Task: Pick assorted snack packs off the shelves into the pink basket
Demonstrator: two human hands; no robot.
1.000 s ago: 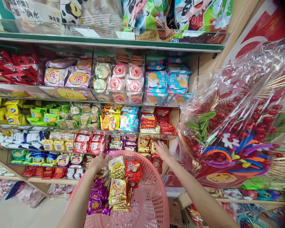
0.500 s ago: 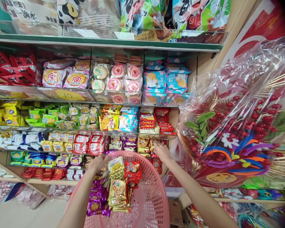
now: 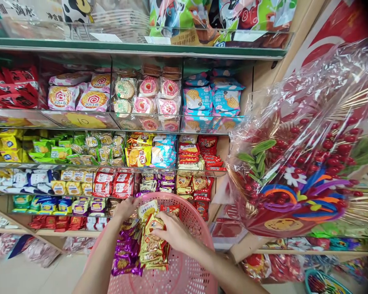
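A pink plastic basket with a perforated wall stands in front of the shelves. My left hand is closed over its far left rim. Inside the basket, my right hand grips a gold snack packet over the pile. Beneath it, more gold snack packets are stacked. Purple snack packets lie to their left. A pale yellow packet and a red packet, partly covered by my right hand, are at the far side of the pile.
Tiered shelves hold wrapped snacks, among them gold packets, red packets and blue packets. A clear-wrapped bouquet of red berries juts out on the right. A teal basket sits at lower right.
My right hand has come back from the lower shelf into the basket, with a gold packet in its fingers. My left hand stays at the rim. The view has shifted slightly.
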